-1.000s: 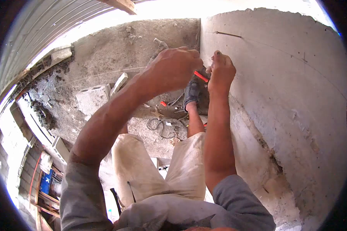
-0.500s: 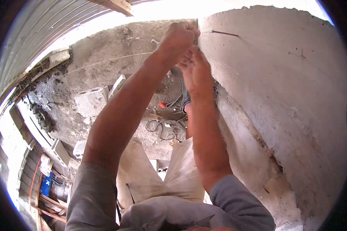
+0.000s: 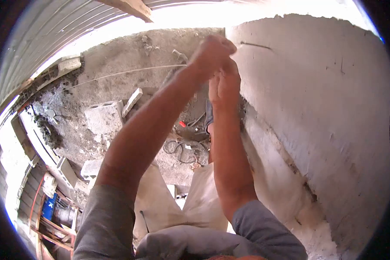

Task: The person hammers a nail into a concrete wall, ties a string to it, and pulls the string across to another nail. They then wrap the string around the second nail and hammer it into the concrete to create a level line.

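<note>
My left hand (image 3: 214,51) is raised near the wall corner, fingers curled, close to a nail (image 3: 255,45) in the pale wall. Just below it and touching or overlapping it is my right hand (image 3: 225,82), its fingertips partly hidden behind the left. A thin light string (image 3: 125,72) runs from the far left toward my left forearm and passes out of sight there. Whatever lies between my fingers is too small and blurred to make out.
The plastered wall (image 3: 307,99) rises on the right. Concrete blocks (image 3: 104,116) lie on the ground at left, with a coiled cord (image 3: 174,148) and a small red object (image 3: 182,124) near my feet. A wooden beam (image 3: 132,8) hangs overhead.
Both hands have moved closer together, my right hand going left from beside the wall. The red tool seen between them earlier is out of sight. The string now bows upward more.
</note>
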Action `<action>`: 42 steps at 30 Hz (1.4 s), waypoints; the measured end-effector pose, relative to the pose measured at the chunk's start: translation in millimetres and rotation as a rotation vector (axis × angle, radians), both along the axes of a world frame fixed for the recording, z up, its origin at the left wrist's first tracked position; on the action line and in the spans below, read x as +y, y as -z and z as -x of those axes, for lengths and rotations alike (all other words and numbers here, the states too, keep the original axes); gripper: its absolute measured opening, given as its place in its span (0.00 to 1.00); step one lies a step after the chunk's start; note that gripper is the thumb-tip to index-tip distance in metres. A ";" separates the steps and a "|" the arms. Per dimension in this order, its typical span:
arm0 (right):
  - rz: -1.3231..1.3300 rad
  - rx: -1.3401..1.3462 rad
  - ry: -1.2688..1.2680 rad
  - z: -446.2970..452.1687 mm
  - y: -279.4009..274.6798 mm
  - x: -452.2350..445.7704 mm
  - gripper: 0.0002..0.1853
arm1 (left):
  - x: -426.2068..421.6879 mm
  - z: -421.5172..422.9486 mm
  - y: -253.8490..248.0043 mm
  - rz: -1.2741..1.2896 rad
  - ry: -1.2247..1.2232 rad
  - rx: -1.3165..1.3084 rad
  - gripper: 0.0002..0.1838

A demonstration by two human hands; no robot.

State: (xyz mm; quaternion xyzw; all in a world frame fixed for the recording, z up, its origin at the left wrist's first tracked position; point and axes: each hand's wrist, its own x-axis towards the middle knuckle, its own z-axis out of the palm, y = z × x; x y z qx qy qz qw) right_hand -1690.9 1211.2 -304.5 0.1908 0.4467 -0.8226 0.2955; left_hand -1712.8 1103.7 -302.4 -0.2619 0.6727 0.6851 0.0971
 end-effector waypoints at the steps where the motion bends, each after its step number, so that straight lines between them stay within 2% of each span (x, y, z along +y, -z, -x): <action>1: -0.041 0.047 0.016 2.0 -1.4 -0.2 0.18 | 1.3 3.3 13.1 0.262 0.138 0.210 0.12; 2: -0.029 0.060 0.004 4.4 -5.7 -1.7 0.18 | -0.6 9.2 -7.3 0.277 0.124 0.220 0.12; 4: 0.059 0.014 0.068 7.6 -14.5 -0.9 0.17 | 9.0 14.6 -45.6 -0.231 -0.129 -0.166 0.10; 5: 0.089 0.006 0.109 6.2 -14.2 -0.7 0.15 | 16.1 17.2 -40.7 -0.092 -0.146 -0.100 0.11; 6: 0.090 0.018 0.100 7.0 -14.1 1.9 0.15 | 19.4 19.8 -38.3 -0.093 -0.153 -0.087 0.11; 8: 0.199 -0.067 0.216 12.4 -15.0 6.9 0.14 | 24.4 26.9 -37.9 -0.144 -0.162 -0.167 0.10; 12: 0.311 -0.030 0.177 29.2 -16.7 8.0 0.13 | 31.6 40.1 -39.1 -0.316 -0.289 -0.211 0.09; 14: 0.227 -0.121 0.284 39.3 -22.2 3.0 0.12 | 31.7 45.6 -34.1 -0.107 -0.238 -0.103 0.08; 18: 0.285 -0.135 0.331 55.9 -4.6 15.7 0.10 | 29.1 56.9 -49.8 -0.152 -0.179 -0.112 0.07; 20: 0.367 -0.040 0.269 60.7 -5.8 20.0 0.06 | 22.6 63.4 -44.5 -0.182 -0.027 -0.073 0.08; 21: 0.365 -0.041 0.271 63.1 -5.4 20.9 0.06 | 20.1 64.6 -41.8 -0.184 -0.025 -0.075 0.08; 23: 0.209 -0.158 0.479 69.9 -20.7 12.3 0.06 | 13.9 65.8 -37.2 -0.081 0.005 0.063 0.09; 24: 0.207 -0.160 0.486 70.9 -17.5 16.5 0.06 | 10.8 66.0 -35.0 -0.083 0.011 0.060 0.09; 26: 0.241 -0.102 0.363 74.2 -9.6 24.4 0.08 | 5.9 68.1 -27.2 0.313 0.154 0.239 0.11; 30: 0.322 -0.127 0.403 77.5 0.6 27.1 0.07 | 11.9 84.3 -29.2 0.300 0.341 0.148 0.11; 32: 0.448 -0.151 0.466 80.4 3.6 25.1 0.05 | 13.2 91.2 -36.4 0.339 0.430 0.144 0.11; 36: 0.330 -0.215 0.557 91.6 3.4 17.6 0.10 | 25.0 89.8 -45.0 0.404 0.444 0.116 0.12; 38: 0.361 0.004 0.365 86.4 13.1 23.2 0.14 | 31.9 85.9 -35.7 0.551 0.352 0.315 0.11; 42: 0.214 0.189 0.318 69.5 4.9 22.4 0.13 | 35.8 79.2 -34.1 0.643 0.335 0.343 0.12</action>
